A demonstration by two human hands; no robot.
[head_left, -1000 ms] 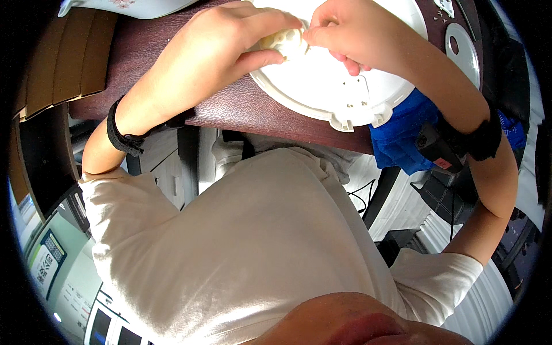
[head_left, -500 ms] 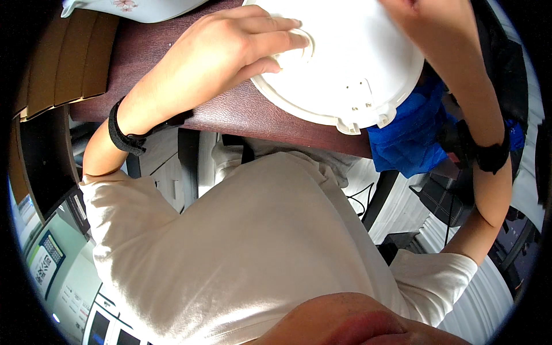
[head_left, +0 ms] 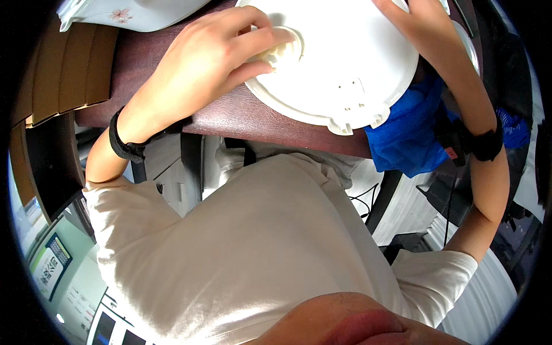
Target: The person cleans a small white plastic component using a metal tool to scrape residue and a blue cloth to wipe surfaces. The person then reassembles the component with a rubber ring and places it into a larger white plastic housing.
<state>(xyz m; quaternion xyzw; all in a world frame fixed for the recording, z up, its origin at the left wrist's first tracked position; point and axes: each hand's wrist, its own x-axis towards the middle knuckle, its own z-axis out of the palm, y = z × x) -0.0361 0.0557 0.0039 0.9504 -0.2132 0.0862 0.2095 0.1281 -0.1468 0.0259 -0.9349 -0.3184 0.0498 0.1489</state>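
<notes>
A large round white plastic lid (head_left: 351,57), with small tabs on its near rim, lies over the brown table. My left hand (head_left: 230,49) reaches in from the left, fingers curled at a raised round fitting (head_left: 296,46) on the lid's left side. Its thumb and index finger are bent around the fitting's near left part, and the fitting's inside is partly covered. At the lid's far right edge is my right hand (head_left: 422,26). One digit stretches over the white surface there, while the other fingertips are cut off by the top of the picture.
A blue cloth (head_left: 408,135) hangs at the table's right front edge. The dark red-brown tabletop (head_left: 241,118) ends just before my body. Brown cardboard (head_left: 63,69) stands at the left, and a white container with a flower print (head_left: 132,11) sits at the far left.
My right hand has shifted up and outward to the lid's far right edge. The lid and my left hand have moved slightly left, and more of the round fitting shows.
</notes>
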